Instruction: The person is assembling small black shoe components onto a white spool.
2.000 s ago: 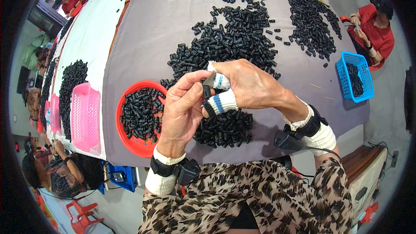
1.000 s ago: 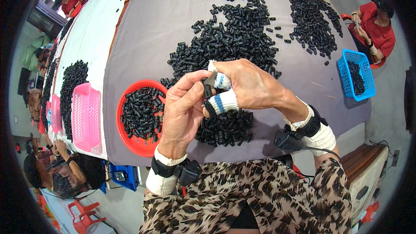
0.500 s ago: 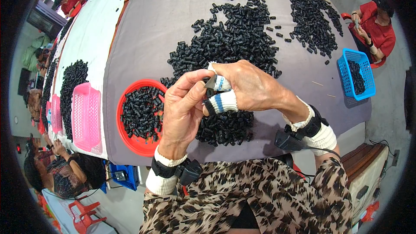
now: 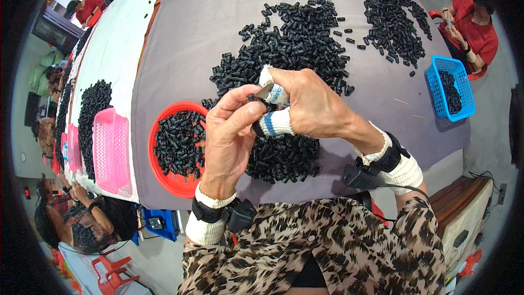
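My left hand [image 4: 226, 134] pinches a small black part [image 4: 252, 98] between thumb and forefinger, mostly hidden by the fingertips. My right hand [image 4: 319, 104] grips a small knife whose short metal blade [image 4: 265, 91] points at that part; its handle is hidden in the fist. White cloth covers, one with a blue stripe [image 4: 268, 123], wrap the right thumb and forefinger. Both hands are raised over a big pile of short black cylindrical parts [image 4: 289, 49]. Left of my left hand stands a red basin [image 4: 180, 190] holding many of the same parts.
A blue basket [image 4: 468, 104] with black parts stands at the table's right edge, near a person in red [image 4: 480, 38]. Pink baskets [image 4: 112, 153] and another black pile [image 4: 94, 104] lie on the white cloth at left. Thin sticks [image 4: 401, 101] lie on the grey cloth [image 4: 185, 43].
The blade has turned and shows more of its flat side beside the black part. My right hand has shifted slightly up and left; both hands stay close together.
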A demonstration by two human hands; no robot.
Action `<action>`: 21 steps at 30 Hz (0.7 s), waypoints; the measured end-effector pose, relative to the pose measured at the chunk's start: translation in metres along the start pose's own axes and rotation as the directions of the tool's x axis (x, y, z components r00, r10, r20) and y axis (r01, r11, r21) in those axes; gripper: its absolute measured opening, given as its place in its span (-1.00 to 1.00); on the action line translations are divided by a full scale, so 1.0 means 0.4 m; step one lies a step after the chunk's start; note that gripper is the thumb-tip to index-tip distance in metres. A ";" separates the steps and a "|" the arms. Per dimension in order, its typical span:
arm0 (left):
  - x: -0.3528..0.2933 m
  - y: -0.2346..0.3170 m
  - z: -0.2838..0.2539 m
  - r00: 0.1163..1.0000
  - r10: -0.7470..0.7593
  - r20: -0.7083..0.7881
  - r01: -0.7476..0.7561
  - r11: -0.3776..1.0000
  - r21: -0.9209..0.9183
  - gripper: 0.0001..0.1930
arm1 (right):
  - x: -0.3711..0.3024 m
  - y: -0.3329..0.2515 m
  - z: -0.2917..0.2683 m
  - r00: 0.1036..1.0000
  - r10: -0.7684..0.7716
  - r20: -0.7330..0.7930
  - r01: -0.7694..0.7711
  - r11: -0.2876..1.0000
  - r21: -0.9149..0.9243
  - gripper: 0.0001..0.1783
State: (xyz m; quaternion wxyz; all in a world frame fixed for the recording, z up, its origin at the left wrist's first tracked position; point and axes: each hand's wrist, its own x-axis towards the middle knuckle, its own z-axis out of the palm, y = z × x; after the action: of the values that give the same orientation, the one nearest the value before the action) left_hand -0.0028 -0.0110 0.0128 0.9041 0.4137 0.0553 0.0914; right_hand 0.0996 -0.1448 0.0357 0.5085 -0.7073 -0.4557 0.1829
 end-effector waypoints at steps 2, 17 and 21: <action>0.000 0.004 0.004 1.000 -0.009 -0.021 0.009 1.000 0.011 -0.74 | 0.002 -0.001 -0.001 1.000 0.028 0.000 -0.028 1.000 -0.013 -0.59; -0.011 -0.006 0.008 0.999 -0.040 -0.006 0.039 0.997 -0.072 -0.74 | 0.005 0.001 -0.008 0.997 0.036 0.063 -0.035 0.999 -0.009 -0.53; -0.014 -0.003 0.010 1.000 -0.024 -0.007 0.023 0.998 -0.058 -0.75 | 0.009 -0.003 -0.005 0.996 0.037 0.081 -0.036 0.999 -0.013 -0.53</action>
State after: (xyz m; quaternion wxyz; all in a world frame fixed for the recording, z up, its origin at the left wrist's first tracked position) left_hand -0.0073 -0.0159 0.0144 0.9165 0.3863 0.0611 0.0839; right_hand 0.1023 -0.1431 0.0384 0.4820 -0.7103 -0.4641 0.2184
